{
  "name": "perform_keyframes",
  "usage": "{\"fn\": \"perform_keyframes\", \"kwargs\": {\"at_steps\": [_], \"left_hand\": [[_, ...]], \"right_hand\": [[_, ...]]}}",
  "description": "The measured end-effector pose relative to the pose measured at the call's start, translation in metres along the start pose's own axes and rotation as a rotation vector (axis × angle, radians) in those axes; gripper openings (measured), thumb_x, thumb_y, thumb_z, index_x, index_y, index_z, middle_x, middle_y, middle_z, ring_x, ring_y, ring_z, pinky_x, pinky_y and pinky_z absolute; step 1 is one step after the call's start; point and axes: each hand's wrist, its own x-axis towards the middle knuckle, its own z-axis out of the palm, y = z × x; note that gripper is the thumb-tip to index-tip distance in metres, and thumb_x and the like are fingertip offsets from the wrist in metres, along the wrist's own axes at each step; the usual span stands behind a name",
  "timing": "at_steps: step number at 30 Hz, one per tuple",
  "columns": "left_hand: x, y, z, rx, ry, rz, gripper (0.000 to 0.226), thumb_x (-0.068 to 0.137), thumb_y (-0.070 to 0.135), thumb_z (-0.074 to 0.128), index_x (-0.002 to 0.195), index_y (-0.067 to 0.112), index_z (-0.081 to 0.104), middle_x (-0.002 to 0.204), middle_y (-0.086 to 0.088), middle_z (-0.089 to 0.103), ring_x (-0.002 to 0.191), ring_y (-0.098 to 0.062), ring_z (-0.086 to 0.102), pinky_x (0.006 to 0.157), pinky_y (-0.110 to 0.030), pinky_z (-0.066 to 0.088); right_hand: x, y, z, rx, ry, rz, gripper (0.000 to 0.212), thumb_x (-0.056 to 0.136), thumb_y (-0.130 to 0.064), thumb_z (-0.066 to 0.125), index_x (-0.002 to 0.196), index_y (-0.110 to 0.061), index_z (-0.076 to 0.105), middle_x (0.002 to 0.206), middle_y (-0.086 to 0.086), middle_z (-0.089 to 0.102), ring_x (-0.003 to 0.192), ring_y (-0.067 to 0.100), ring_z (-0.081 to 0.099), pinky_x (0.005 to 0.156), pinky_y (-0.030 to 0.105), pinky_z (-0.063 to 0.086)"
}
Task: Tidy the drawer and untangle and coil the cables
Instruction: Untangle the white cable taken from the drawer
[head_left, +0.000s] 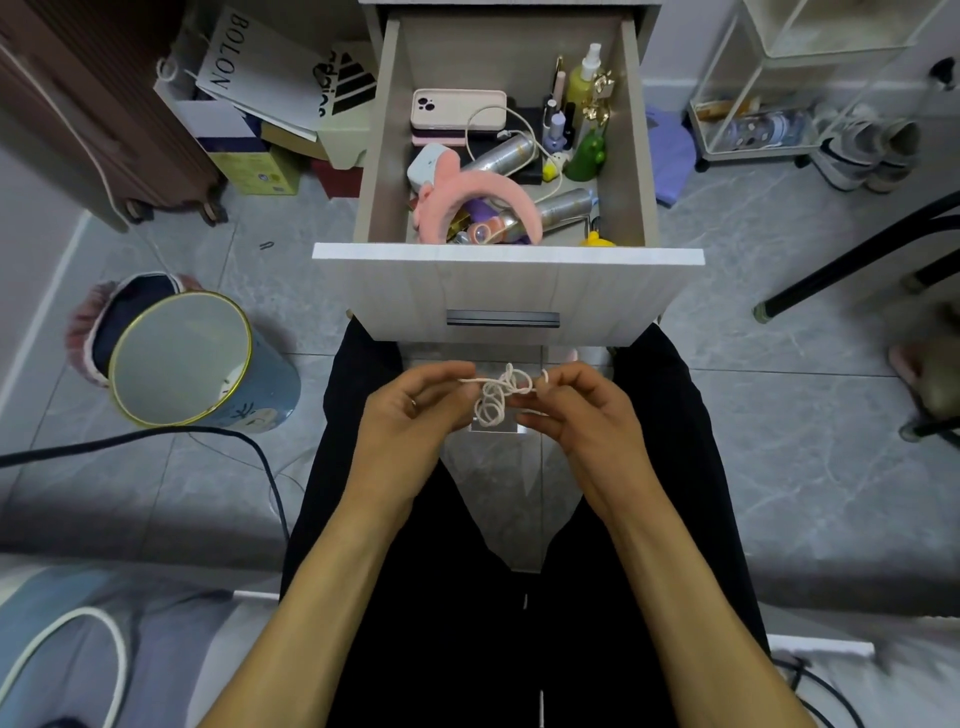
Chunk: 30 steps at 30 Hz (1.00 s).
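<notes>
While the person sits on the grey tiled floor (779, 415) with legs in black trousers (670, 441) stretched either side, the open drawer (506, 283) stands pulled out just beyond the fingers, its pale front panel and dark handle slot facing them. Off to the left of the fingers, well apart, a blue bin (197, 364) with a gold rim lies tipped toward the viewer, and a black cord (156, 434) runs across the floor below it. Inside the drawer, farther from the fingers, a pink headband (483, 195) arches over silver spray cans (563, 208), with a phone in a pale case (457, 109) behind it and a second white cable (485, 122) looping over the clutter. Small bottles stand along the drawer's right wall, among them a yellow-green spray bottle (584, 78).

Below the drawer front, both hands meet over the gap between the knees. The left hand (410, 410) has its fingers curled, pinching one strand of the tangled white cable (493, 397) near its upper left end. The right hand (576, 410) pinches the same cable from the other side, fingers bent around it. Between the two sets of fingers the cable hangs in a knot of small loops, some poking up above the fingertips.
</notes>
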Motion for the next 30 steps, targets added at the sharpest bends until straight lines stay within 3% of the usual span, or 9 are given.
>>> {"fn": "perform_keyframes", "kwargs": {"at_steps": [4,8,14,18,22,26,30], "left_hand": [[-0.005,0.006,0.004,0.172,0.019,0.202,0.018,0.086,0.005,0.070,0.096,0.020,0.074,0.091,0.007,0.076,0.088,-0.009,0.072,0.080,-0.020,0.055],[-0.011,0.009,0.005,0.394,0.021,0.391,0.017,0.083,0.015,0.075,0.098,0.022,0.075,0.092,0.014,0.074,0.090,-0.003,0.069,0.082,-0.016,0.053],[-0.002,0.010,0.000,0.669,0.121,0.616,0.007,0.084,0.013,0.073,0.090,0.015,0.077,0.085,0.017,0.067,0.084,0.006,0.063,0.078,-0.006,0.046],[0.005,0.012,0.003,0.747,0.066,0.617,0.006,0.087,0.017,0.070,0.091,0.016,0.075,0.084,0.019,0.063,0.081,0.008,0.059,0.076,-0.005,0.043],[0.008,0.009,0.005,0.711,0.027,0.513,0.004,0.088,0.021,0.070,0.092,0.022,0.071,0.085,0.021,0.063,0.086,0.001,0.061,0.078,-0.012,0.048],[0.001,0.003,0.010,0.446,-0.054,0.244,0.027,0.078,0.021,0.081,0.102,0.023,0.067,0.095,0.009,0.071,0.091,-0.005,0.069,0.083,-0.021,0.055],[0.000,0.000,0.013,0.223,0.000,0.036,0.027,0.076,0.007,0.080,0.097,0.018,0.068,0.090,0.000,0.075,0.085,-0.011,0.072,0.079,-0.028,0.058]], "right_hand": [[-0.002,-0.003,0.002,-0.008,0.012,-0.048,0.008,0.093,0.004,0.052,0.089,0.000,0.058,0.095,0.019,0.072,0.087,0.033,0.071,0.078,0.038,0.058],[-0.003,-0.003,0.002,-0.030,0.031,-0.064,0.009,0.092,0.004,0.054,0.086,0.001,0.061,0.096,0.018,0.072,0.088,0.032,0.070,0.078,0.038,0.058],[-0.004,-0.004,0.006,-0.013,0.041,-0.020,0.004,0.089,0.004,0.061,0.085,0.002,0.063,0.092,0.023,0.071,0.088,0.038,0.069,0.080,0.039,0.059],[-0.007,-0.005,0.009,0.014,0.038,0.041,0.009,0.088,0.002,0.064,0.094,0.009,0.063,0.091,0.023,0.071,0.083,0.030,0.071,0.070,0.028,0.058],[-0.006,-0.006,0.009,0.073,0.076,0.117,0.006,0.087,0.000,0.064,0.091,0.005,0.065,0.088,0.019,0.073,0.083,0.026,0.072,0.073,0.028,0.057],[-0.005,-0.008,0.007,0.196,0.096,0.184,0.006,0.089,0.001,0.062,0.092,0.005,0.064,0.086,0.017,0.073,0.081,0.024,0.072,0.072,0.026,0.057],[-0.004,-0.006,0.004,0.116,0.021,0.207,0.009,0.087,-0.004,0.066,0.094,0.002,0.066,0.091,0.019,0.073,0.083,0.027,0.072,0.073,0.028,0.058]]}}
